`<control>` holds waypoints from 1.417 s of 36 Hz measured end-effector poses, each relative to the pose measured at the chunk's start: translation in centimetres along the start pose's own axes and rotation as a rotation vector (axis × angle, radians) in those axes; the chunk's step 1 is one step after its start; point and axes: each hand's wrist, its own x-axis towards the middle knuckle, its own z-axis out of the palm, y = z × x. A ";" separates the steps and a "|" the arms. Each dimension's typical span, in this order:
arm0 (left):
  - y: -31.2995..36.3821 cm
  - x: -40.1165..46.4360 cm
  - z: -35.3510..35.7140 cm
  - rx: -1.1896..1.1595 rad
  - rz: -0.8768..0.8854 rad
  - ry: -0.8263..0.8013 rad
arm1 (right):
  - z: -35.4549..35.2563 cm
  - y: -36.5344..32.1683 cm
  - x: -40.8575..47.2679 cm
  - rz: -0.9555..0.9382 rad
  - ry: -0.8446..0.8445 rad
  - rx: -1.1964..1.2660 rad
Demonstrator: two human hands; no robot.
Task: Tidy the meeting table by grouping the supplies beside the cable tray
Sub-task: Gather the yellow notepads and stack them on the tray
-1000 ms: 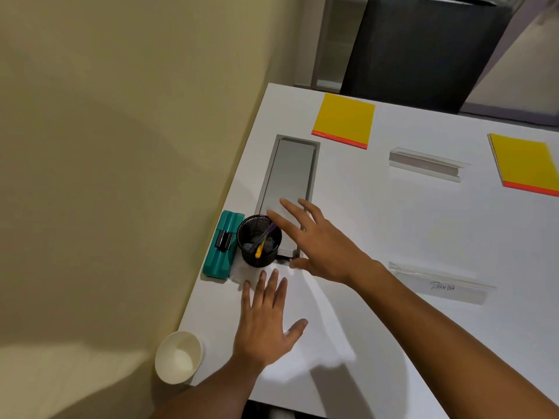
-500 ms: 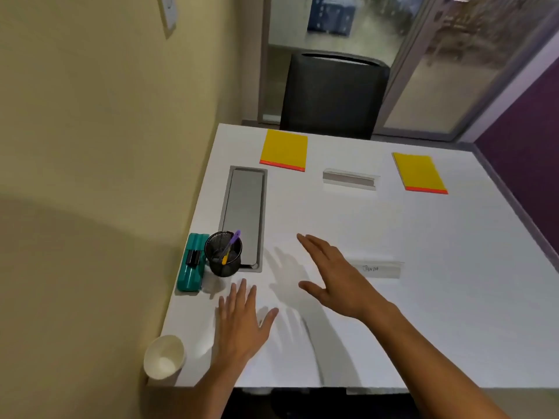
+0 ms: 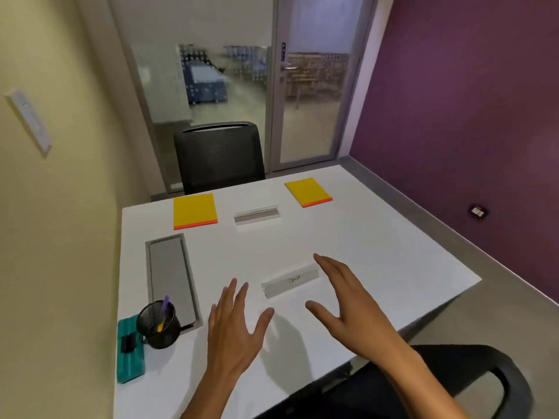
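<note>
White meeting table (image 3: 363,237) against a yellow wall; grey recessed cable tray (image 3: 171,278) runs along its left side. Near name holder (image 3: 289,282) — clear plastic strip with a white card — carries a short handwritten word, too blurred to read; half a second ago it showed just as faintly. Far name holder (image 3: 257,215) shows no legible writing. Left hand (image 3: 234,334) hovers flat, fingers spread and straight, holding nothing, just left of the near name holder; right hand (image 3: 348,303) is likewise spread and empty, fingertips beside the holder's right end, contact not discernible. Compared with a second ago, the right hand has left the cable tray's near end and swung rightward, the left has lifted off the table edge and moved toward the centre, and the view has tilted up to take in a glass door and a purple wall. Black mesh pen cup (image 3: 158,328) with a purple-and-yellow pen stands at the tray's near end, touching a teal eraser (image 3: 130,349) — both unmoved. Two yellow notepads (image 3: 195,210) (image 3: 308,192) lie at the far side. The paper cup seen earlier at the near left corner is now out of frame.
</note>
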 end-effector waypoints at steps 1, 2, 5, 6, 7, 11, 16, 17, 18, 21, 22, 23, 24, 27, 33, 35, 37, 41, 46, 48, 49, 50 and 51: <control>1.2 0.0 0.0 0.001 0.027 -0.009 | -0.5 0.4 -0.9 0.018 0.023 0.010; 2.4 0.0 0.1 0.008 0.051 -0.010 | -1.0 0.9 -1.8 0.034 0.041 0.019; 5.9 -0.5 0.3 0.022 0.104 0.010 | -2.3 2.3 -4.6 0.088 0.090 0.046; 7.1 -0.8 0.5 0.016 0.117 0.019 | -2.8 2.9 -5.6 0.109 0.111 0.055; 8.5 -1.2 0.8 0.005 0.129 0.027 | -3.4 3.5 -6.6 0.129 0.132 0.069; 13.9 -3.3 2.9 -0.035 0.185 0.011 | -6.5 6.4 -10.7 0.183 0.192 0.142; 20.3 -5.9 6.5 -0.082 0.248 -0.010 | -11.1 10.6 -15.8 0.242 0.271 0.182; 21.6 -6.3 7.3 -0.094 0.265 -0.013 | -12.1 11.4 -16.8 0.251 0.284 0.183; 22.8 -6.8 8.1 -0.107 0.284 -0.018 | -13.1 12.2 -17.7 0.262 0.297 0.187; 26.5 -7.8 10.6 -0.122 0.337 -0.032 | -15.9 14.4 -20.4 0.279 0.342 0.178; 27.8 -8.1 11.5 -0.120 0.349 -0.042 | -16.7 15.1 -21.3 0.290 0.359 0.170; 29.0 -8.3 12.4 -0.116 0.364 -0.053 | -17.5 15.8 -22.1 0.304 0.379 0.164; 30.2 -8.6 13.3 -0.114 0.384 -0.062 | -18.2 16.5 -22.9 0.320 0.399 0.160; 33.5 -9.0 15.6 -0.130 0.446 -0.072 | -20.1 18.5 -24.9 0.354 0.446 0.150; 38.5 -8.4 19.1 -0.147 0.507 -0.117 | -23.0 21.8 -26.7 0.394 0.519 0.150; 39.8 -7.7 20.3 -0.141 0.514 -0.141 | -23.6 23.1 -26.9 0.418 0.538 0.147; 41.3 -6.9 21.9 -0.147 0.517 -0.170 | -24.1 24.8 -27.1 0.444 0.551 0.158; 43.5 -5.3 24.4 -0.182 0.534 -0.200 | -24.8 28.0 -26.9 0.479 0.552 0.165; 46.5 -1.5 28.3 -0.215 0.537 -0.245 | -26.2 33.3 -24.6 0.535 0.590 0.176; 47.4 0.1 29.6 -0.230 0.523 -0.264 | -26.8 35.0 -23.3 0.550 0.600 0.191; 47.8 0.9 30.2 -0.243 0.511 -0.272 | -27.2 35.9 -22.6 0.558 0.597 0.197; 48.2 1.8 30.8 -0.255 0.497 -0.279 | -27.5 36.7 -21.9 0.565 0.594 0.202; 48.6 2.7 31.3 -0.263 0.486 -0.284 | -27.9 37.6 -21.2 0.569 0.594 0.204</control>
